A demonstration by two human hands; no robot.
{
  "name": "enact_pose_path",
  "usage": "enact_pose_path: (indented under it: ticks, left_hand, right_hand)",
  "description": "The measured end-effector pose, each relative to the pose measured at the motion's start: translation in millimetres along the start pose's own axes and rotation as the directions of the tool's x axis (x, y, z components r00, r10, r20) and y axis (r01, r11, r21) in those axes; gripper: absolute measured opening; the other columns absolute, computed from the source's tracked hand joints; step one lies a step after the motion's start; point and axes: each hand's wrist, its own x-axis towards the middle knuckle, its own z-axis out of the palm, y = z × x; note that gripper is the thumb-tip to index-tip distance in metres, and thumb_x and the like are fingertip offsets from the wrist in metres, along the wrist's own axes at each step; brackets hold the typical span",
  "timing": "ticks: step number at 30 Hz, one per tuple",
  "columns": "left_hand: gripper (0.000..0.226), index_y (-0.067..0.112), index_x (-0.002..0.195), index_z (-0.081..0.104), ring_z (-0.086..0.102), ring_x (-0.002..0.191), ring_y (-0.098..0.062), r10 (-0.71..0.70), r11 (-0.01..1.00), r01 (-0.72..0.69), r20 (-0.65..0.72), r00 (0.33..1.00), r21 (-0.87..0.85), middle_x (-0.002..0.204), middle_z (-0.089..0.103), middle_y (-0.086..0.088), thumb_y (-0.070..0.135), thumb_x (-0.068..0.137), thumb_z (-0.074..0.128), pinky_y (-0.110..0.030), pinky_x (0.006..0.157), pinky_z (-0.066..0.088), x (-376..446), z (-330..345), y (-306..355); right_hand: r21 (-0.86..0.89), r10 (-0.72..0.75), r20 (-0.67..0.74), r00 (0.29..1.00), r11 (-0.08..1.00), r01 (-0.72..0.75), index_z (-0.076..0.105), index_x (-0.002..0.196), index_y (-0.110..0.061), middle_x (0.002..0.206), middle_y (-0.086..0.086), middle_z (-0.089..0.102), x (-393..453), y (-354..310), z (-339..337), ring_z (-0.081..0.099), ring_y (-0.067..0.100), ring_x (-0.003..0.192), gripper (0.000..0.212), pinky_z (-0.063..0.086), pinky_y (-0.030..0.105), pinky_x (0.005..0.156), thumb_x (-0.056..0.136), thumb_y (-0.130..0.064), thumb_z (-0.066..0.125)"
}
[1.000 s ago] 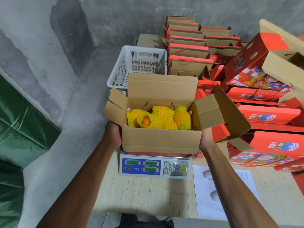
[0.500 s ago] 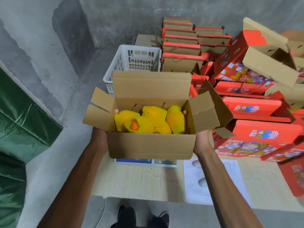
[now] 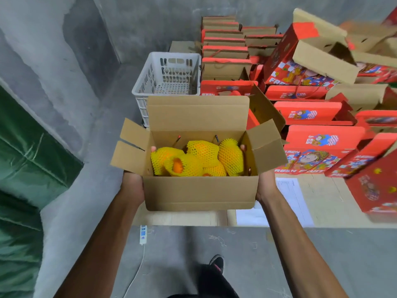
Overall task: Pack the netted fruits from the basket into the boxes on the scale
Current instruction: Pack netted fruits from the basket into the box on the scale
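Note:
I hold an open brown cardboard box (image 3: 200, 192) in the air over the near edge of the table. Its flaps stand open. Inside lie several orange fruits in yellow foam nets (image 3: 199, 158). My left hand (image 3: 132, 186) grips the box's left end, with a fingertip showing over the rim. On the right end sits my right hand (image 3: 266, 184), gripping the same way. The white plastic basket (image 3: 150, 76) stands behind the box and looks empty. The scale is hidden behind the box.
Many red printed fruit boxes (image 3: 322, 145) and folded cartons crowd the table's right and back. A white paper sheet (image 3: 294, 198) lies on the wooden table (image 3: 335, 203). A power strip (image 3: 143, 234) hangs below the table edge. Green tarp (image 3: 23, 151) is at left.
Both hands have lifted the filled box off the scale and drawn it toward me, past the table's near edge. The view has pulled back and the scale is no longer visible.

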Motion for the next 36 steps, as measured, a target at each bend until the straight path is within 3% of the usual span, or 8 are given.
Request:
enact_pose_path:
  ticks: [7, 13, 16, 20, 24, 29, 32, 36]
  left_hand:
    - [0.033, 0.018, 0.111, 0.057, 0.056, 0.104, -0.021, -0.118, 0.988, 0.101, 0.148, 0.982, 0.116, 0.128, 0.06, -0.009, 0.026, 0.112, 0.026, -0.026, 0.086, 0.052, -43, 7, -44]
    - [0.034, 0.022, 0.109, 0.066, 0.066, 0.079, -0.016, -0.189, 0.977, 0.154, 0.257, 0.948, 0.151, 0.093, 0.071, 0.001, 0.051, 0.094, 0.057, -0.028, 0.064, 0.058, -91, 45, -92]
    - [0.029, 0.025, 0.084, 0.064, 0.061, 0.051, -0.011, -0.163, 0.982, 0.132, 0.259, 0.952, 0.134, 0.062, 0.066, 0.008, 0.048, 0.073, 0.077, -0.023, 0.049, 0.051, -113, 78, -117]
    - [0.023, 0.025, 0.071, 0.063, 0.056, 0.049, -0.012, -0.153, 0.988, 0.139, 0.256, 0.954, 0.073, 0.057, 0.06, 0.008, 0.035, 0.09, 0.072, -0.024, 0.048, 0.049, -131, 135, -154]
    - [0.031, 0.024, 0.097, 0.079, 0.069, 0.073, -0.02, -0.127, 0.992, 0.121, 0.297, 0.946, 0.041, 0.089, 0.075, 0.001, 0.05, 0.08, 0.076, -0.03, 0.07, 0.058, -154, 198, -192]
    - [0.06, 0.024, 0.066, 0.081, 0.071, 0.056, -0.008, -0.151, 0.988, 0.15, 0.251, 0.956, 0.025, 0.069, 0.076, 0.007, 0.038, 0.108, 0.04, -0.018, 0.046, 0.053, -159, 267, -230]
    - [0.064, 0.023, 0.072, 0.076, 0.068, 0.055, -0.01, -0.193, 0.981, 0.19, 0.195, 0.962, 0.033, 0.074, 0.072, 0.001, 0.037, 0.112, 0.029, -0.018, 0.046, 0.05, -145, 293, -245]
    - [0.074, 0.027, 0.06, 0.081, 0.069, 0.051, -0.006, -0.207, 0.978, 0.196, 0.225, 0.952, 0.069, 0.071, 0.076, 0.003, 0.026, 0.112, 0.028, -0.019, 0.042, 0.052, -127, 330, -258]
  right_hand:
    - [-0.182, -0.032, -0.143, 0.989, 0.983, 0.006, 0.075, 0.086, -0.023, 0.084, -0.004, 0.074, -50, -2, -74, 0.07, 0.008, 0.076, 0.037, 0.061, 0.03, 0.085, 0.108, -0.018, 0.046]
    - [-0.062, -0.205, -0.11, 0.973, 0.978, 0.199, 0.079, 0.107, -0.017, 0.112, 0.006, 0.076, -85, -25, -152, 0.07, 0.02, 0.103, 0.039, 0.056, 0.046, 0.1, 0.074, -0.038, 0.079]
    - [-0.038, -0.212, -0.125, 0.969, 0.977, 0.209, 0.071, 0.116, -0.017, 0.113, 0.006, 0.074, -85, -45, -200, 0.07, 0.02, 0.101, 0.031, 0.057, 0.043, 0.095, 0.089, -0.032, 0.07]
    - [-0.108, -0.261, -0.356, 0.897, 0.965, 0.238, 0.064, 0.091, -0.016, 0.071, -0.012, 0.073, -72, -78, -259, 0.066, 0.008, 0.063, 0.024, 0.055, 0.023, 0.059, 0.105, -0.007, 0.046]
    - [-0.074, -0.173, -0.419, 0.891, 0.985, 0.156, 0.058, 0.094, -0.02, 0.084, -0.002, 0.064, -44, -121, -312, 0.055, 0.014, 0.072, 0.022, 0.043, 0.03, 0.073, 0.109, -0.017, 0.041]
    - [-0.222, -0.165, -0.324, 0.932, 0.97, 0.095, 0.061, 0.13, -0.017, 0.079, -0.01, 0.073, -3, -175, -368, 0.065, 0.0, 0.076, 0.03, 0.05, 0.027, 0.082, 0.11, -0.027, 0.042]
    - [-0.261, -0.214, -0.195, 0.957, 0.952, 0.159, 0.08, 0.099, -0.023, 0.098, 0.007, 0.071, 14, -197, -376, 0.061, 0.023, 0.09, 0.012, 0.05, 0.044, 0.083, 0.095, -0.022, 0.069]
    - [-0.35, -0.154, -0.247, 0.957, 0.935, 0.06, 0.083, 0.078, -0.029, 0.077, -0.004, 0.074, 53, -222, -382, 0.068, 0.013, 0.069, 0.023, 0.055, 0.029, 0.064, 0.092, -0.042, 0.07]
